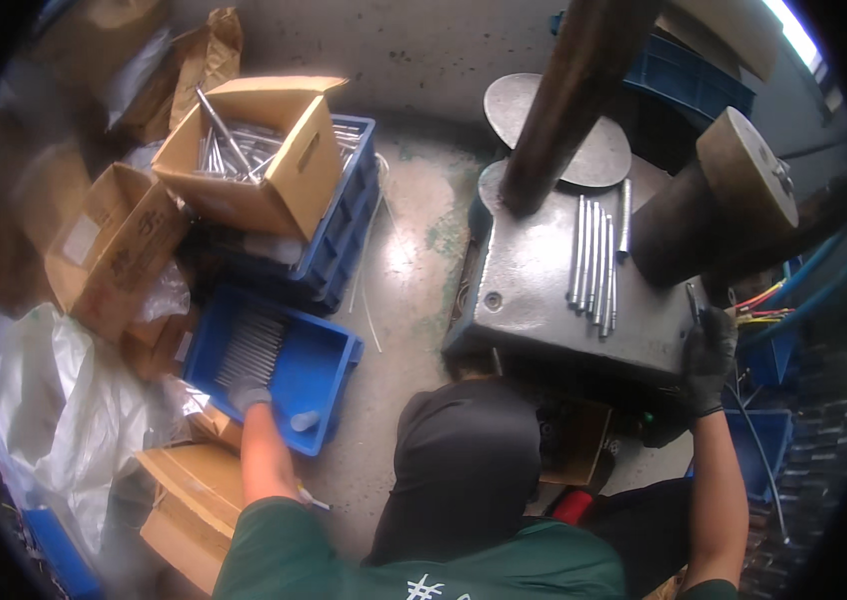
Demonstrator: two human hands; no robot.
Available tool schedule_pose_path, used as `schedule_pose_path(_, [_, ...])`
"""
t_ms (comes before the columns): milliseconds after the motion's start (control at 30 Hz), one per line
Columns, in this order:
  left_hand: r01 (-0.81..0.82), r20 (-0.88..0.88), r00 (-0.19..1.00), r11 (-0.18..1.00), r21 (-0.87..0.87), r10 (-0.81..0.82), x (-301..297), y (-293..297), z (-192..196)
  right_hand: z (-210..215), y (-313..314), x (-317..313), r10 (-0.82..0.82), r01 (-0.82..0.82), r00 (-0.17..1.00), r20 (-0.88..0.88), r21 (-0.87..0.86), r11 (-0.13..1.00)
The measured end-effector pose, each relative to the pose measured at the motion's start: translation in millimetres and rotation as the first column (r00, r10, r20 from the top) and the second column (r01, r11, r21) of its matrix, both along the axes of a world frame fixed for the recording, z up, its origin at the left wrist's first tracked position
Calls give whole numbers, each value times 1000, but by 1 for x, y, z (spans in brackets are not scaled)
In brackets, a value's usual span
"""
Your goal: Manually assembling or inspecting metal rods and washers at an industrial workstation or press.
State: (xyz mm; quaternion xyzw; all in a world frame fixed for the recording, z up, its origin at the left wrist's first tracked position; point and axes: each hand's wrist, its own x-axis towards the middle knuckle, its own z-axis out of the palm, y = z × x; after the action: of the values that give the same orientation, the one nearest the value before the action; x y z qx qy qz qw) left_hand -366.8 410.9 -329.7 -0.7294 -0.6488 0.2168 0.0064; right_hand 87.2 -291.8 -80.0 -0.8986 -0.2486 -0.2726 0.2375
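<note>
My left hand [247, 393], in a grey glove, reaches down into a blue plastic tray [329, 352] on the floor and rests at the near end of a bundle of thin metal rods [249, 347]. Whether its fingers are closed on a rod is hidden. My right hand [708, 357], in a dark glove, grips the right edge of a grey metal machine table [534, 290]. Several metal rods [596, 262] lie side by side on that table, to the left of the hand.
An open cardboard box of long rods [244, 150] sits in a blue crate [344, 230] farther off. More cardboard boxes [109, 245] and white plastic bags [64, 400] crowd the left. A thick dark column [569, 100] and a cylindrical machine part [734, 190] rise over the table.
</note>
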Motion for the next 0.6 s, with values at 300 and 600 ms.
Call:
schedule_pose_path(300, [58, 275, 959, 997, 43, -68, 22, -45, 60, 13, 26, -7, 34, 49, 980, -196, 403, 914])
schedule_pose_path(600, [275, 993, 16, 955, 112, -121, 74, -43, 89, 125, 15, -73, 122, -72, 980, -159, 288, 955])
